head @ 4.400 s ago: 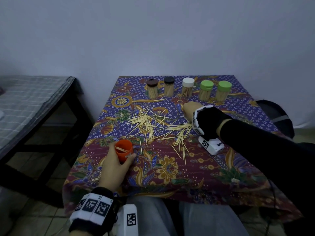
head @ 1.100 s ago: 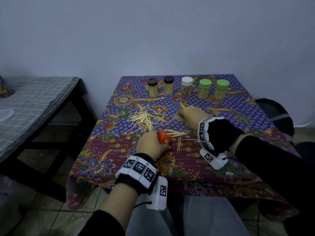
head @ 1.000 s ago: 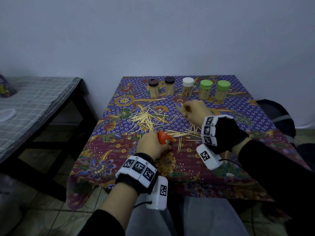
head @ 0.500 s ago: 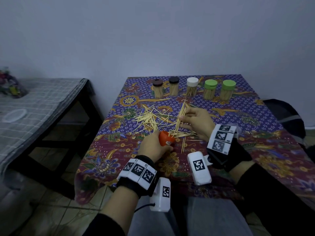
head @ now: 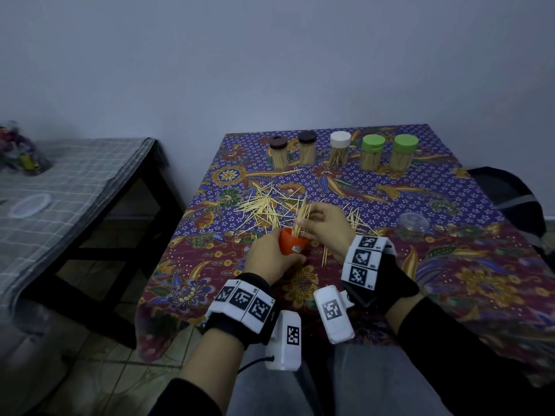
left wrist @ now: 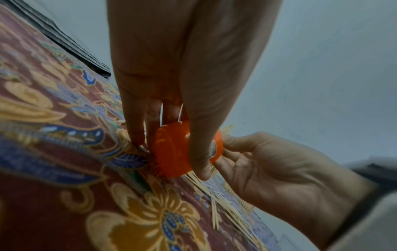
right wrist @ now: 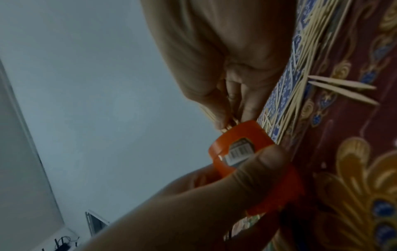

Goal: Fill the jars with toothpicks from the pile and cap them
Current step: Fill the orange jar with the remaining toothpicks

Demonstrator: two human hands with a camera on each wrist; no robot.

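Left hand (head: 268, 257) is wrapped around the orange jar (head: 292, 242), thumb and fingers clamped on its wall, tilting its mouth toward the right hand (head: 327, 225). That right hand's grip is pinched on a bundle of toothpicks (head: 301, 219), their lower ends at the jar's mouth. From the left wrist view the orange jar (left wrist: 184, 149) leans with its base edge on the tablecloth (left wrist: 64, 152).

Just beyond the hands lies the toothpick pile (head: 264, 205), scattered, with more sticks spilling to the right of the right hand and a few loose ones beside the right wrist. Along the far edge of the table (head: 450, 259) stand five capped jars in a row: two with brown caps (head: 278, 153), one with a white cap (head: 340, 148), two with green caps (head: 373, 152). A clear, empty-looking jar (head: 413, 225) sits to the right, well apart from the hands.

Open cloth stretches on the right and near side. Left of the table there's a gap, then a dark bench (head: 75, 187) under a grey checked cover.
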